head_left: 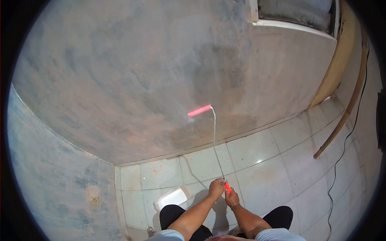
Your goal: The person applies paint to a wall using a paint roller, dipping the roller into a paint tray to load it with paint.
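Observation:
A paint roller with a pink sleeve (199, 111) lies at a slant against the patchy grey wall (161, 60). From the sleeve, a thin bent metal rod (214, 132) runs down to an orange handle (228, 187). My right hand (232, 197) is closed around the lower part of this handle. Just above it, my left hand (217, 188) grips where the handle meets the rod. Left of my hands, a shallow pale tray (185, 189) with white paint (173, 199) in it stands on the tiled floor, close to my left knee.
White floor tiles (261, 176) meet the wall ahead. A side wall with a socket (95, 200) rises at left. On the right, a long wooden strip (341, 120) leans down to the floor beside a black cable (330, 193). A window (297, 23) is at upper right.

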`<state>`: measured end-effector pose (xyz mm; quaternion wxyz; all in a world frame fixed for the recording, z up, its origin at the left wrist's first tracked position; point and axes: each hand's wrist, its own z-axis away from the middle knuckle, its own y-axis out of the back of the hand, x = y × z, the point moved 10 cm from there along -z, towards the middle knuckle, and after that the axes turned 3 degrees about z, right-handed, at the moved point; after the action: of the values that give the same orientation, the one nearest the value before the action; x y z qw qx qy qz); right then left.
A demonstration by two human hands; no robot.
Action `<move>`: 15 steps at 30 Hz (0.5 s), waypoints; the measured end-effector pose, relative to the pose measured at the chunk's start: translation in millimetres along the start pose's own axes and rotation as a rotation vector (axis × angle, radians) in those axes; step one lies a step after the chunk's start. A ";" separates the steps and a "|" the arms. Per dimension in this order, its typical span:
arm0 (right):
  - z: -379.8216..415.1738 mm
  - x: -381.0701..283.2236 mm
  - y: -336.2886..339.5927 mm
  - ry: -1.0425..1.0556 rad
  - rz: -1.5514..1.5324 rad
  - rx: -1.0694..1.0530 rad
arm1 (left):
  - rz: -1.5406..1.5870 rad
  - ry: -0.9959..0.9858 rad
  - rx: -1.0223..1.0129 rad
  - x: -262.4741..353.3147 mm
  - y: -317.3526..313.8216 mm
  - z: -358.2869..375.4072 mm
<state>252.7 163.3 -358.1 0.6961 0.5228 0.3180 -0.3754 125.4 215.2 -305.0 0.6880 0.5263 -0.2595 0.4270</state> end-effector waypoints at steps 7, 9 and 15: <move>-55.8 -255.8 73.0 0.404 -0.125 0.134 | 0.074 -0.241 0.418 183.0 190.4 2.0; -56.1 -276.5 72.7 0.413 -0.149 0.161 | 0.144 -0.268 0.443 198.3 210.2 7.8; -9.0 -34.5 -19.3 0.111 -0.022 0.067 | -0.084 -0.027 0.105 4.7 45.0 4.2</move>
<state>217.9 175.2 -341.0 0.6553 0.5623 0.3490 -0.3642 89.4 216.3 -277.3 0.6732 0.5777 -0.2238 0.4039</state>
